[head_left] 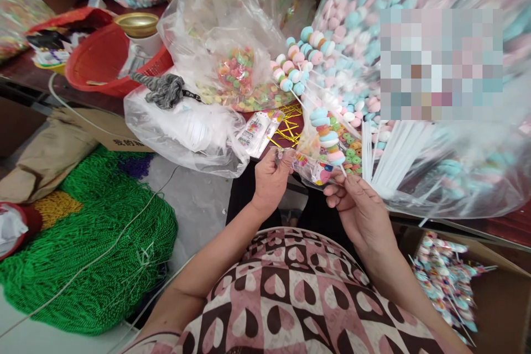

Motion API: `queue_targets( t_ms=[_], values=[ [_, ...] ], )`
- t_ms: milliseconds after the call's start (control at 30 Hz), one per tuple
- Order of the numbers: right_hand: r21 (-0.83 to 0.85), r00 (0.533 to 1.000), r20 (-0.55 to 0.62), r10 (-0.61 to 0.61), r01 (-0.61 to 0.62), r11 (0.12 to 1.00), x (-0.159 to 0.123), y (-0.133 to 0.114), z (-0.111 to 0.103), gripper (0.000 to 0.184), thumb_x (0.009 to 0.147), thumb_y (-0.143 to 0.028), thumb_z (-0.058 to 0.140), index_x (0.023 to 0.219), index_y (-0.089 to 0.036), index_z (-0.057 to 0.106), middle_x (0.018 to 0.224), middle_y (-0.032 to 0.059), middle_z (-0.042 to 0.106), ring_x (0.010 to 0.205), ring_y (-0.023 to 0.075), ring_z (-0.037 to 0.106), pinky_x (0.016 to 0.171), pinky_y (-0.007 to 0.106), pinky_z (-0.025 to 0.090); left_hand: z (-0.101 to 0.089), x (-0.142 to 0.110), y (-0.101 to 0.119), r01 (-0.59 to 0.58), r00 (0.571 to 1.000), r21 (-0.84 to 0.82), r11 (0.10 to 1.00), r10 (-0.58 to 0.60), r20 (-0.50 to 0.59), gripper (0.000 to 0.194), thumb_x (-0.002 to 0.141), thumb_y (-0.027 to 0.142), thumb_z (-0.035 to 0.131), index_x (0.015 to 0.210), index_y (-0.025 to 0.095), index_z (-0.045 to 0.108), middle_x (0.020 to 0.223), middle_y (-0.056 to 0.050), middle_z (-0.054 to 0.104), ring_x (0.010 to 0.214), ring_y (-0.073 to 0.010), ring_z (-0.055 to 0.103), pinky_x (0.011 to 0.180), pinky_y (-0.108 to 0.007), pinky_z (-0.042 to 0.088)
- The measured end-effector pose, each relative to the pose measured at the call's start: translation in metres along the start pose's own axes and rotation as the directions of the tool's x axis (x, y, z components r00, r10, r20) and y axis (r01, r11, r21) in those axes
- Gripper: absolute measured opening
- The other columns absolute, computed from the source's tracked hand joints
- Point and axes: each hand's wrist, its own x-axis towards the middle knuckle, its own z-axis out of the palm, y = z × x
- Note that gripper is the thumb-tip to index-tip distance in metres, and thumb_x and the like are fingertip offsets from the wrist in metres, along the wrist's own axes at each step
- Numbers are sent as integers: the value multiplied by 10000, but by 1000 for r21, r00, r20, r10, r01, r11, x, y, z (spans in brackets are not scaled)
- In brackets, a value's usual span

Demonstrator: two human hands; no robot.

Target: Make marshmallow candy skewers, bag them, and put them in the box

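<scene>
My left hand (272,176) pinches the edge of a clear printed wrapper bag (305,165) between thumb and fingers. Closed on the white stick of a candy skewer (329,138) is my right hand (362,199). Blue, white and pink marshmallow discs with orange and green gummy rings are threaded on that skewer, which points up and away from me. The wrapper lies beside its lower end; I cannot tell whether the right fingers touch the wrapper too. Just beyond my left hand are a stack of printed wrappers (259,131) and gold twist ties (288,126).
Several finished skewers (296,63) rest on a large bag of marshmallows (357,0). White sticks (394,155) lie right, gummy rings (236,69) in plastic behind. A red basket (95,61) stands left. Wrapped skewers (446,276) fill part of a cardboard box (498,298). Green cord (103,243) is piled low left.
</scene>
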Motion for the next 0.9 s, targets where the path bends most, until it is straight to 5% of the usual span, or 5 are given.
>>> queue_targets(
  t_ms=[167,300,533,767,900],
  values=[
    [7,998,41,41,-42,999,1,1,2,195,740,-378,810,818,-219,729,891,6,696,667,134,698,445,190,472,0,-2,3,3,1000,6,1000,-3,11,348,838,543,631,777,203,583,618,53,563,552,-78,516,581,-209,447],
    [-11,1000,3,2,-2,1000,1,-1,-1,178,761,-366,793,792,-207,718,935,23,717,710,133,700,472,188,489,1,3,8,110,992,-181,977,-120,-47,368,776,529,710,757,195,557,560,69,525,511,-71,518,533,-202,436],
    [-25,997,66,-51,53,998,-1,-10,-3,198,809,-414,744,842,-227,690,842,16,758,569,105,632,485,211,492,0,13,14,278,929,-594,755,-368,-33,414,697,463,809,725,192,496,496,94,467,423,-58,472,449,-188,394],
    [-76,990,142,8,3,997,11,-19,14,187,714,-254,781,793,-221,615,839,5,744,508,97,598,453,215,442,-1,12,17,337,910,-646,685,-413,37,385,725,434,801,750,194,501,499,92,461,429,-60,477,443,-183,385],
    [-57,996,94,2,3,998,20,-14,19,119,683,-138,685,711,-191,582,737,-35,659,389,16,404,377,171,276,0,11,18,309,932,-617,724,-361,44,398,727,454,793,731,192,493,503,92,461,428,-56,475,456,-188,389]
  ],
)
